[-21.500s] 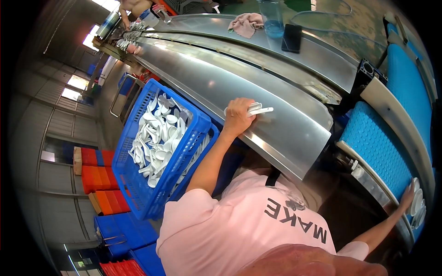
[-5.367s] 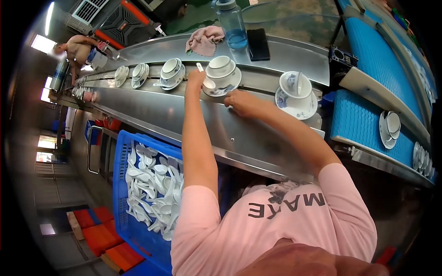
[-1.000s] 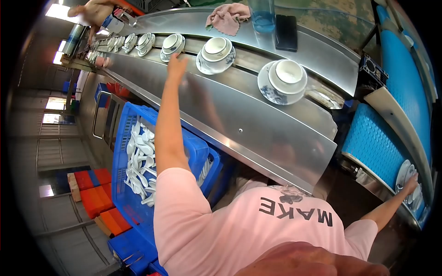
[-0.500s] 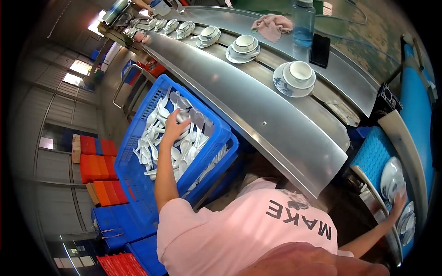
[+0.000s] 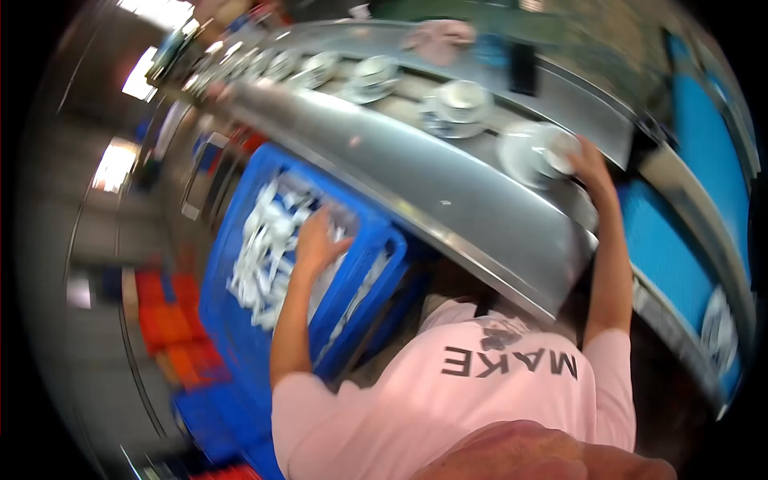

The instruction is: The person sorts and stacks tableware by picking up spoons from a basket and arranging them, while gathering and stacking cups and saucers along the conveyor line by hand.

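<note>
White spoons (image 5: 268, 232) under left hand (image 5: 320, 242); cup (image 5: 552, 158) at right hand (image 5: 589, 164).

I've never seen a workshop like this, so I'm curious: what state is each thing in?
Left hand: open, over the spoons
Right hand: at the end cup, grip blurred
Blue basket: open-topped, holding spoons
Spoons: jumbled
End cup: over its saucer, tilt unclear
Pink cloth: crumpled
Phone: dark

Pink short-sleeved shirt (image 5: 488, 400), black "MAKE" lettering (image 5: 510, 363)
</note>
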The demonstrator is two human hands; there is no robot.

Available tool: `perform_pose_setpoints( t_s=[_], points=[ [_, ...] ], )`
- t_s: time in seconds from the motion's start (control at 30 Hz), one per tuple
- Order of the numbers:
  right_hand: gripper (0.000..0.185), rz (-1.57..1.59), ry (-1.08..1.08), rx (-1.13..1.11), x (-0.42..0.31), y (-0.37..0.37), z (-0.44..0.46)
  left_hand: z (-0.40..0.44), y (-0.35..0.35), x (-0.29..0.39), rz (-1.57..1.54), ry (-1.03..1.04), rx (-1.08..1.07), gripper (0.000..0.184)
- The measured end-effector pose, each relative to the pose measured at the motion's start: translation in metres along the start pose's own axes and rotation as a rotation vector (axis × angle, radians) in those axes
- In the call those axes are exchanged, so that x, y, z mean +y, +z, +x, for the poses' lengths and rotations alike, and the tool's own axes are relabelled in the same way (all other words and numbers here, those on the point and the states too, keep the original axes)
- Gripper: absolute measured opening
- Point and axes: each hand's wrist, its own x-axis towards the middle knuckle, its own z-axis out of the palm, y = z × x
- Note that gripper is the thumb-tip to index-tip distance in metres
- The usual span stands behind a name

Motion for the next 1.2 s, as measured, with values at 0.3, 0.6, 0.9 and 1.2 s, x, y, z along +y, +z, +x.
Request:
perform_pose_setpoints(
  t_s=[0.3,0.6,0.9,1.2],
  points=[
    [0.021,-0.244,-0.073,0.897,0.039,-0.183,-0.127,0.017,0.026,-0.029,0.076,-0.176,0.061,0.026],
    [0.043,-0.613,0.929,0.627,0.295,-0.421,-0.378,0.06,-0.063,0.027,-0.175,-0.196,0.354,0.014],
    [0.044,0.091,0.814,0.668,0.194,-0.317,-0.306,0.254,0.018,0.069,0.083,-0.036,-0.02,0.017],
    [0.044,0.294,0.389,0.401,0.086,-0.173,-0.167,0.307,0.065,0.024,0.096,-0.047,-0.077,0.018]
  ],
)
